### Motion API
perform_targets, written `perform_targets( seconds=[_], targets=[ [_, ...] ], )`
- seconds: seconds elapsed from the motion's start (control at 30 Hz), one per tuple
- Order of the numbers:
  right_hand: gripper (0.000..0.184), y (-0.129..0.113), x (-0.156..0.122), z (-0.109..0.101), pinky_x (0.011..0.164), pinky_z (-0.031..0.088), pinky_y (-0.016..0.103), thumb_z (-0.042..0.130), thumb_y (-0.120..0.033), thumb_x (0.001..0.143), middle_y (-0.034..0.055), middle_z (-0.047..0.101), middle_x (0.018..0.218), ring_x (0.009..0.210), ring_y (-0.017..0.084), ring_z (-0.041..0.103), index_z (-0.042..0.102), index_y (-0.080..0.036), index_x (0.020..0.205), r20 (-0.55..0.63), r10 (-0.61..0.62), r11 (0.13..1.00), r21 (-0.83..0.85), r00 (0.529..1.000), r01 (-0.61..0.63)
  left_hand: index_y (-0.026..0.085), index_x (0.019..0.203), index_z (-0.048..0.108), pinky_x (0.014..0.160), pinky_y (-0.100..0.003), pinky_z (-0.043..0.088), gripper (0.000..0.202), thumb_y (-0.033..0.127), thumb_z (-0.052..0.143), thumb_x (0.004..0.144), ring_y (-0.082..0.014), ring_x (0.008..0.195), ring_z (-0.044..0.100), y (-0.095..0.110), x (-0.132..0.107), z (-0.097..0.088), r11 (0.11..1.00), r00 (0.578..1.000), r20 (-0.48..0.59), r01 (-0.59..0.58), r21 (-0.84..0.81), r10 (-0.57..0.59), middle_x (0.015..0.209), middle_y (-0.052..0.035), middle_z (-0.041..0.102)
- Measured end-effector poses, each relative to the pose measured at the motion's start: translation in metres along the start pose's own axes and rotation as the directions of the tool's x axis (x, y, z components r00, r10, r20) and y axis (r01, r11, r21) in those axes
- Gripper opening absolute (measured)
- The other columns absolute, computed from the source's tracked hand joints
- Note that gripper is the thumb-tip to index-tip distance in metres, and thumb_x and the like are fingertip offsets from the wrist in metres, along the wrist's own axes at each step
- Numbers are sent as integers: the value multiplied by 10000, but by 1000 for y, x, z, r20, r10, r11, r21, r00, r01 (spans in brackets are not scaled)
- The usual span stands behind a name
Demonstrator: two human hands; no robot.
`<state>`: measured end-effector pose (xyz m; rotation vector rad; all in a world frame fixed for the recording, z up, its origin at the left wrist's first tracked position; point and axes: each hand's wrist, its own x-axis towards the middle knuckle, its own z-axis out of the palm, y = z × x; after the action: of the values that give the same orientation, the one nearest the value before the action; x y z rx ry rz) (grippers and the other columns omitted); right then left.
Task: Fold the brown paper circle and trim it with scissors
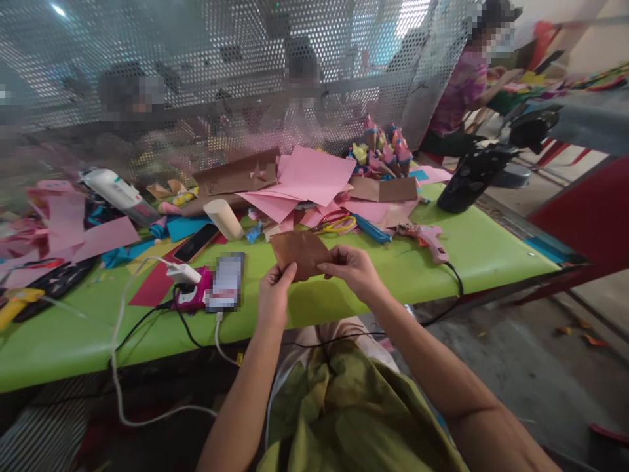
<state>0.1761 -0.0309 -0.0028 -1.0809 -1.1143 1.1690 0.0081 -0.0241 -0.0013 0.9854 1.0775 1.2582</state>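
Observation:
A piece of brown paper (301,253) is held up over the front edge of the green table. My left hand (276,288) pinches its lower left side, thumb on top. At its right side my right hand (354,269) grips the paper between thumb and fingers. Just behind it lie scissors (339,225) with yellow and red handles and a blue utility knife (371,228). To the right of my right hand rests a pink glue gun (426,240) with a black cord.
Pink paper sheets (314,174) and brown card (236,174) pile up at the back. A phone (226,282) and a pink power socket (194,292) with cables sit front left. Small pink-topped cones (388,151) stand back right, near a black bottle (469,177). A person (459,92) sits beyond.

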Motion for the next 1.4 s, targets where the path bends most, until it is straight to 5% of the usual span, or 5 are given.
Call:
perform_targets(
  seconds=[0.5, 0.67, 0.8, 0.93, 1.4],
  targets=[
    [334, 7, -3, 2, 511, 508, 264, 828, -470, 655, -18, 656, 602, 502, 130, 600, 646, -193, 695, 29, -16, 1000, 8, 999, 15, 183, 900, 731, 793, -282, 537, 309, 481, 681, 835, -190, 838, 696, -14, 1, -13, 944, 973, -54, -205, 259, 226, 815, -21, 753],
    [353, 14, 17, -28, 567, 543, 287, 637, -513, 846, 21, 700, 661, 562, 164, 645, 725, -178, 915, -46, -124, 966, -234, 991, 110, 171, 877, 731, 771, -275, 532, 343, 504, 703, 800, -198, 846, 694, -18, 13, -27, 935, 941, -196, -216, 280, 276, 832, -40, 759],
    [317, 3, 58, -58, 831, 554, 351, 488, -325, 979, 87, 783, 1023, 911, 235, 718, 750, -210, 1116, 8, -284, 607, -773, 959, 186, 160, 839, 744, 774, -277, 533, 355, 483, 795, 700, -184, 801, 686, -15, 22, -29, 971, 938, -257, -205, 126, 231, 807, -33, 761],
    [416, -5, 96, -62, 981, 499, 393, 449, -145, 964, 108, 704, 1323, 1180, 288, 641, 699, -212, 1289, 191, -153, 169, -962, 970, 216, 158, 859, 758, 717, -286, 558, 427, 474, 860, 591, -176, 724, 695, -12, 22, -19, 986, 970, -219, -134, -100, 109, 805, -34, 772],
    [576, -8, 128, -58, 884, 481, 369, 504, -75, 877, 153, 622, 1265, 1069, 290, 638, 601, -250, 1417, 408, -8, -17, -913, 913, 407, 150, 859, 761, 744, -289, 570, 446, 435, 898, 545, -196, 780, 739, -19, 25, -20, 955, 976, -215, -106, -279, 45, 837, -54, 796]
  ],
)
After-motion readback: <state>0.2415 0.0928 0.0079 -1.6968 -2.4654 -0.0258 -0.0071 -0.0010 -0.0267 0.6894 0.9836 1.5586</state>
